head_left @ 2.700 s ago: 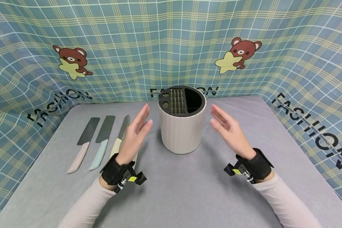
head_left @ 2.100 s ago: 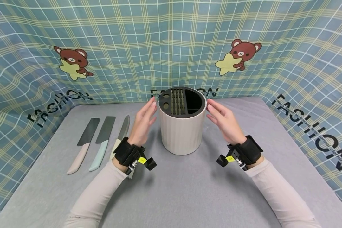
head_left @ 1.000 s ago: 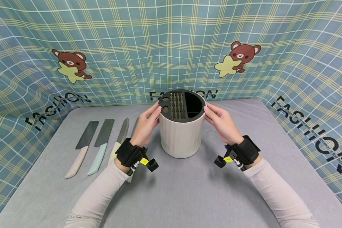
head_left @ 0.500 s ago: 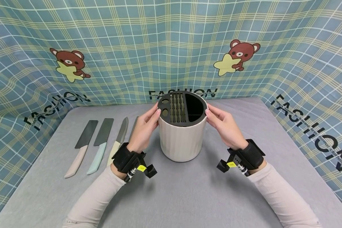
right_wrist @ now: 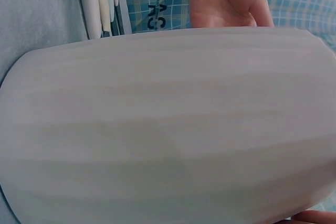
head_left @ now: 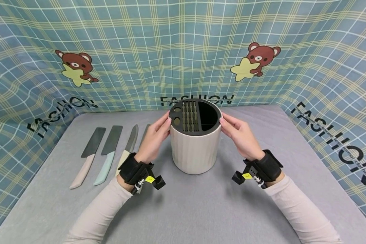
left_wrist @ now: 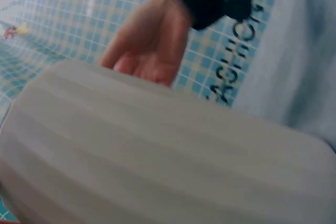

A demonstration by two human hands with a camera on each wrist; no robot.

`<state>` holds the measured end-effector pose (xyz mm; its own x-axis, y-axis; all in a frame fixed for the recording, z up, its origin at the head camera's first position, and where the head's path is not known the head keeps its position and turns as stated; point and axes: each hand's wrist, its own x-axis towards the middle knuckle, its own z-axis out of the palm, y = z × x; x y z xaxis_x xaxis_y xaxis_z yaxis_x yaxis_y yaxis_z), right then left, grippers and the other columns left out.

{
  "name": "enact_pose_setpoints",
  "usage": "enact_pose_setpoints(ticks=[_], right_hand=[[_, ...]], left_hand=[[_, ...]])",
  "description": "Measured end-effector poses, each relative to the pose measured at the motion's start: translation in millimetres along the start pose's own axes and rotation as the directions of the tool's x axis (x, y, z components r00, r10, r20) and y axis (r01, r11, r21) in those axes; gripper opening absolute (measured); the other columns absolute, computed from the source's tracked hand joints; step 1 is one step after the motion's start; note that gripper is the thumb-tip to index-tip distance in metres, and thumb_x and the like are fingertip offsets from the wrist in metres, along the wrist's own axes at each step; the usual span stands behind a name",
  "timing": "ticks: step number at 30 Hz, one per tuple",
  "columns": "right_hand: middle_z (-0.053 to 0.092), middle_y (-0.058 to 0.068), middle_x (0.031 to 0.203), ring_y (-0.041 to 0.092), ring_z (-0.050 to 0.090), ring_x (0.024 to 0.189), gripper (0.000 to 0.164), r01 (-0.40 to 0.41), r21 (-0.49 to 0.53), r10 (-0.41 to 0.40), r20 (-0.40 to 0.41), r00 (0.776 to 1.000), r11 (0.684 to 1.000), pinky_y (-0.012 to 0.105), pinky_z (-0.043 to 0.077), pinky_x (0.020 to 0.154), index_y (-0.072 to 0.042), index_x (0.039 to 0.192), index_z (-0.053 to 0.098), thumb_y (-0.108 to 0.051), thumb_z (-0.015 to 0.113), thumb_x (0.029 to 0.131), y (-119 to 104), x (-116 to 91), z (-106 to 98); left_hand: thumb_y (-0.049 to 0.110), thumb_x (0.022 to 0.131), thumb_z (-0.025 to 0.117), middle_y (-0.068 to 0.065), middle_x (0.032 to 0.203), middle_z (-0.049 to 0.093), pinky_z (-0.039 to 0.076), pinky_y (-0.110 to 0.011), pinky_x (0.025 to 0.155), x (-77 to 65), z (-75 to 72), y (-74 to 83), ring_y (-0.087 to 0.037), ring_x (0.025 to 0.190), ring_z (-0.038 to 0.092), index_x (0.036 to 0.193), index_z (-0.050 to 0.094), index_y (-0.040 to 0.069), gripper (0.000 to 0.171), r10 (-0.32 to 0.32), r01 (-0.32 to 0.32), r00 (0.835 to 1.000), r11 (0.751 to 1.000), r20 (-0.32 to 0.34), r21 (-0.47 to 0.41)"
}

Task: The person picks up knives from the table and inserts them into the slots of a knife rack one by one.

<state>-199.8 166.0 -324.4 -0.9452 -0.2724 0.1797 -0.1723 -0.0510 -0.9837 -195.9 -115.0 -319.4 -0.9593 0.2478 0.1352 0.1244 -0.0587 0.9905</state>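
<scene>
Gripping ribbed holder near top: left fingers, right fingers, opposite sides; knives lie leftward.

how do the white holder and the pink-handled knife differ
The holder is a wide, ribbed cylinder; the pink-handled knife is long and thin. The left hand and right hand grip the holder; neither touches the knife. The holder's top faces up; the knife lies flat. Both pair a pale part with a dark one.

Ribbed off-white holder, upright
</scene>
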Motion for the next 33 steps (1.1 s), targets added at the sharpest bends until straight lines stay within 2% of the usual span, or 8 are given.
enact_pose_setpoints(ticks=[4,7,10,14,20,24,29,33], right_hand=[[0.029,0.018,0.156,0.026,0.033,0.142,0.057,0.001,0.003,-0.001,-0.005,1.000,1.000,0.025,0.039,0.115,0.004,0.150,0.029,-0.022,0.049,0.103,-0.8,-0.4,-0.2],[0.029,0.018,0.156,0.026,0.033,0.142,0.056,0.002,0.006,-0.002,-0.007,1.000,1.000,0.025,0.039,0.115,0.004,0.149,0.030,-0.021,0.049,0.103,-0.9,-0.7,-0.5],[0.030,0.017,0.156,0.026,0.033,0.142,0.056,0.000,0.012,0.000,-0.012,1.000,1.000,0.024,0.040,0.114,0.004,0.149,0.030,-0.022,0.050,0.103,-0.9,-0.2,-0.7],[0.030,0.017,0.156,0.025,0.034,0.142,0.057,-0.006,0.017,0.006,-0.014,1.000,1.000,0.024,0.040,0.114,0.003,0.149,0.030,-0.022,0.050,0.103,-1.4,0.3,-1.4],[0.030,0.019,0.156,0.024,0.036,0.141,0.058,-0.001,0.010,0.001,-0.011,1.000,1.000,0.023,0.041,0.113,0.004,0.149,0.031,-0.024,0.051,0.103,-2.3,0.3,-1.9],[0.030,0.019,0.156,0.023,0.036,0.141,0.059,0.003,0.011,-0.003,-0.005,1.000,1.000,0.023,0.042,0.112,0.004,0.149,0.031,-0.025,0.052,0.102,-2.2,-0.1,-1.8],[0.029,0.019,0.156,0.023,0.036,0.141,0.060,-0.005,0.013,0.005,0.002,1.000,1.000,0.024,0.042,0.113,0.004,0.149,0.030,-0.025,0.052,0.102,-1.8,-0.1,-1.6],[0.030,0.019,0.156,0.024,0.036,0.141,0.059,-0.008,0.016,0.008,0.002,1.000,1.000,0.024,0.042,0.113,0.004,0.149,0.031,-0.025,0.051,0.102,-1.8,0.2,-1.2]], left_hand=[[0.041,0.103,0.044,-0.004,0.161,0.021,0.035,-0.035,0.119,-0.4,-14.4,-5.1,-0.019,0.145,0.029,0.155,0.025,0.018,0.060,0.067,-0.070,0.995,0.997,0.070,0.029],[0.041,0.102,0.048,-0.005,0.160,0.025,0.036,-0.033,0.118,5.8,-37.6,-21.1,-0.018,0.143,0.032,0.155,0.025,0.023,0.060,0.157,-0.163,0.979,0.986,0.132,0.037],[0.039,0.101,0.052,-0.005,0.158,0.028,0.038,-0.033,0.117,1.6,-54.7,-20.3,-0.019,0.142,0.034,0.154,0.026,0.025,0.061,0.196,-0.222,0.965,0.964,0.172,0.147],[0.033,0.100,0.055,-0.007,0.159,0.027,0.037,-0.036,0.118,-12.6,-65.8,-2.5,-0.025,0.143,0.033,0.155,0.025,0.023,0.063,0.150,-0.221,0.966,0.904,0.212,0.367],[0.019,0.097,0.061,-0.009,0.159,0.025,0.038,-0.034,0.117,-18.0,-82.4,-0.5,-0.026,0.144,0.030,0.155,0.023,0.016,0.070,0.028,-0.207,0.951,0.796,0.307,0.568],[0.022,0.093,0.066,-0.012,0.157,0.030,0.041,-0.044,0.115,-20.5,-89.2,-3.8,-0.029,0.142,0.032,0.155,0.026,0.012,0.074,-0.029,-0.271,0.920,0.675,0.392,0.686],[0.014,0.088,0.072,-0.017,0.152,0.039,0.043,-0.050,0.111,-23.4,-94.2,-8.0,-0.034,0.138,0.039,0.151,0.033,0.005,0.075,-0.045,-0.423,0.864,0.477,0.502,0.771],[0.004,0.083,0.076,-0.019,0.149,0.042,0.052,-0.048,0.101,-27.0,-97.8,-9.5,-0.035,0.134,0.044,0.148,0.039,0.004,0.075,-0.061,-0.525,0.823,0.297,0.565,0.797]])
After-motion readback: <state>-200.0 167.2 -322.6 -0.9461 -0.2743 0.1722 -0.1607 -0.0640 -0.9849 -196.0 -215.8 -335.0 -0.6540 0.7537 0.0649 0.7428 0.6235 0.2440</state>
